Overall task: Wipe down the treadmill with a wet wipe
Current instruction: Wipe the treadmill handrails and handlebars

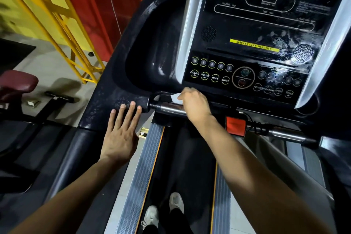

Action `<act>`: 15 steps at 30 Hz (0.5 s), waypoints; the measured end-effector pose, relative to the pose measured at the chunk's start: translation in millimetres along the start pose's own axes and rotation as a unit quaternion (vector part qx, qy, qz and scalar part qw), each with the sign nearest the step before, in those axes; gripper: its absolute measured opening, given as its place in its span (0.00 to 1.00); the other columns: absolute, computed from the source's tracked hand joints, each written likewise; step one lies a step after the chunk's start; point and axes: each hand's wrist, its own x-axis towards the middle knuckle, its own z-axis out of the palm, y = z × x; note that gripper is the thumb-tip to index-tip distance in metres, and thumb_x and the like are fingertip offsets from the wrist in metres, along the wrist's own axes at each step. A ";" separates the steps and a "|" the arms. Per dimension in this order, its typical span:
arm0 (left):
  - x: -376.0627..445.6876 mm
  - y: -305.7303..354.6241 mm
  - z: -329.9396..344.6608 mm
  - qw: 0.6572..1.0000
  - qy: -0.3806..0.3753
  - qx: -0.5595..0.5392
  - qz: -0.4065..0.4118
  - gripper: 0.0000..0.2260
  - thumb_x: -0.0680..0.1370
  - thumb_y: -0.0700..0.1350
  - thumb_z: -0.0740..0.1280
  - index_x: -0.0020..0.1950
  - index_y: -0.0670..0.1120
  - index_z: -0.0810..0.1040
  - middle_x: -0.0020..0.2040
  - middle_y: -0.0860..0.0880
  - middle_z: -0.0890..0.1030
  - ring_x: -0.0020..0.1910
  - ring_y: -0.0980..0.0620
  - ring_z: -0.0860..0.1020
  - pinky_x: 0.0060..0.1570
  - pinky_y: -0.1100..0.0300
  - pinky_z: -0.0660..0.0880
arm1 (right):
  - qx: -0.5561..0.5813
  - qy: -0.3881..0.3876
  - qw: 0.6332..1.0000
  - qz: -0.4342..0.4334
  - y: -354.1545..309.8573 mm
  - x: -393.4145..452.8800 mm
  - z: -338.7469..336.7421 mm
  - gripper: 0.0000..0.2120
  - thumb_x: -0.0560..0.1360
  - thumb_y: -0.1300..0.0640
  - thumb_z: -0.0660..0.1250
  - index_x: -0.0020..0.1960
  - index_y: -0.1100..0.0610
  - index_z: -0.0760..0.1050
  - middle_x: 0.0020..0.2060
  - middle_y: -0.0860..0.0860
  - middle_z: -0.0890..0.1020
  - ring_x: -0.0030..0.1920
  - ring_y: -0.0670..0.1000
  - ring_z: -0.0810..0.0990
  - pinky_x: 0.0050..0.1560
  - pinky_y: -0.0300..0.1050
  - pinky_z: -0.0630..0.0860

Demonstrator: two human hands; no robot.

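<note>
Head view: right hand (194, 103) is curling round a white wet wipe (175, 98), pressing it at the treadmill (121, 93) console's lower edge, just above the chrome handlebar (171, 109), approx frame centre. Left hand (121, 131) at 8 o'clock from it is lying flat, fingers straight & spread, tips touching the black side rail. Wet smears are showing on the console (266, 24) at 2 o'clock. White shoes (163, 213) are standing on the belt at 6 o'clock.

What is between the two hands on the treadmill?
In the head view, between the left hand and the right hand holding the white wipe lies the shiny metal handlebar and its black end cap.
</note>
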 end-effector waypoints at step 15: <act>-0.2 3.6 -3.0 0.999 -0.025 0.020 -0.009 0.39 0.74 0.48 0.60 0.83 0.42 0.49 0.84 0.42 0.46 0.82 0.38 0.47 0.79 0.37 0.49 | 0.153 0.115 0.975 0.114 -33.6 -43.7 17.9 0.18 0.74 0.70 0.62 0.58 0.55 0.82 0.53 0.54 0.79 0.52 0.60 0.80 0.54 0.50 0.78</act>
